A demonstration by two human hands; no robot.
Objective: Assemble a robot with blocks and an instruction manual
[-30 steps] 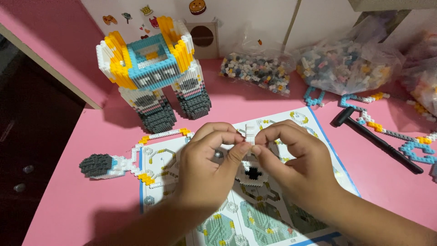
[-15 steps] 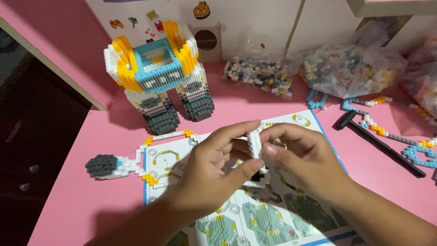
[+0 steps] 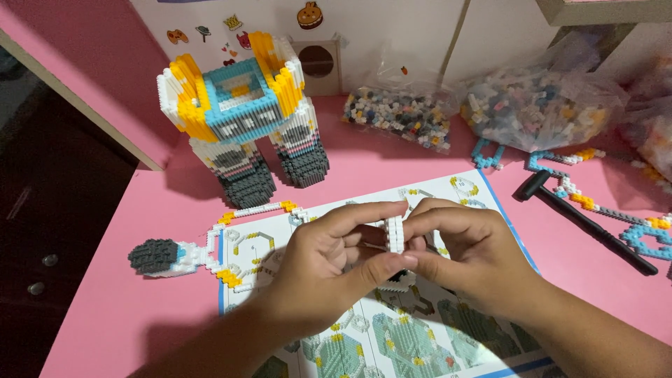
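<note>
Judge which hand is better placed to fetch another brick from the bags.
Probably the right hand: both bags of bricks lie up and right, on its side. The left hand also pinches the white brick strip and could support it meanwhile.

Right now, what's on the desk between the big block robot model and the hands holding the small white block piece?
In the head view, between the block robot model and the hands pinching the white block piece lie bare pink desk, then the instruction sheet.
</note>
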